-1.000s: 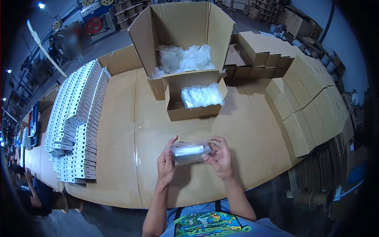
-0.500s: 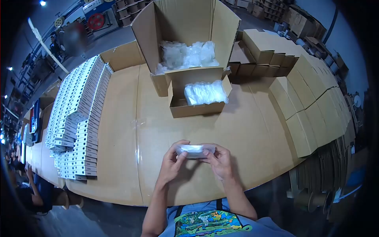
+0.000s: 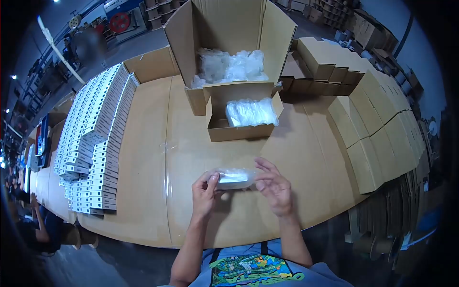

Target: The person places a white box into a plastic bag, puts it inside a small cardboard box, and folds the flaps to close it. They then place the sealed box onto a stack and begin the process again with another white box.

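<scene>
Thumb over fingers, my left hand (image 3: 205, 192) grips the left end of a small, flat packet in clear plastic wrap (image 3: 234, 178). The packet lies level above the cardboard-covered table, and its contents are hidden by glare on the wrap. At its right end is my right hand (image 3: 275, 189), fingers spread and fingertips right beside the wrap. Farther back stands an open small carton (image 3: 241, 134) holding several similar plastic-wrapped packets (image 3: 251, 113).
Behind the carton, a large open box (image 3: 229, 28) contains crumpled clear plastic bags (image 3: 232, 66). Stacked small white boxes (image 3: 95, 124) line the left side. Brown cartons (image 3: 382, 129) are piled along the right edge. A person (image 3: 40, 225) is at the far left.
My right hand has let go of the packet's right end and opened, moving slightly right and up. My left hand keeps its hold on the packet.
</scene>
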Demonstrator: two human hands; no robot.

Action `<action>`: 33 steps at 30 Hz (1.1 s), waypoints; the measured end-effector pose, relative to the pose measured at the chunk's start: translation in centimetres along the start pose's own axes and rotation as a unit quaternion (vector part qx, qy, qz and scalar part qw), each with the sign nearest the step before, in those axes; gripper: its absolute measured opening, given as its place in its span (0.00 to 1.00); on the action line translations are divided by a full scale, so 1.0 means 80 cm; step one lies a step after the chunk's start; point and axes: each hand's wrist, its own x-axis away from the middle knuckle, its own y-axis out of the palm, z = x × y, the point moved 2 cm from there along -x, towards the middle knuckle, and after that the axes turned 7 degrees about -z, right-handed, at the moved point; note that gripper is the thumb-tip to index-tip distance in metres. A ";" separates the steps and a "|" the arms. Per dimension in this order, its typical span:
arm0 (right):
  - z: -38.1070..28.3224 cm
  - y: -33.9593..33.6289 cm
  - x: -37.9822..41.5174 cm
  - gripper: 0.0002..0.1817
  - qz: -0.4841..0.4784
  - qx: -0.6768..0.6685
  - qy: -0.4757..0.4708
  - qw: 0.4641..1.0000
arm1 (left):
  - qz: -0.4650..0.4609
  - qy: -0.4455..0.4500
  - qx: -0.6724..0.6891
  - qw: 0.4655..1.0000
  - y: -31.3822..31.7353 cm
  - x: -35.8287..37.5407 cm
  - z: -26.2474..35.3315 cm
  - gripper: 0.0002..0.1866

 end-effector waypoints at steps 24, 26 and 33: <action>-0.020 0.007 -0.025 0.24 -0.136 0.290 0.030 0.947 | -0.187 0.089 -0.210 0.955 0.006 0.011 0.046 0.31; -0.035 0.018 -0.029 0.24 -0.133 0.350 0.001 0.927 | -0.205 0.084 -0.217 0.951 0.001 0.009 0.052 0.22; -0.054 0.037 -0.049 0.21 -0.173 0.367 -0.003 0.914 | -0.154 0.021 -0.159 0.975 -0.022 0.005 0.044 0.17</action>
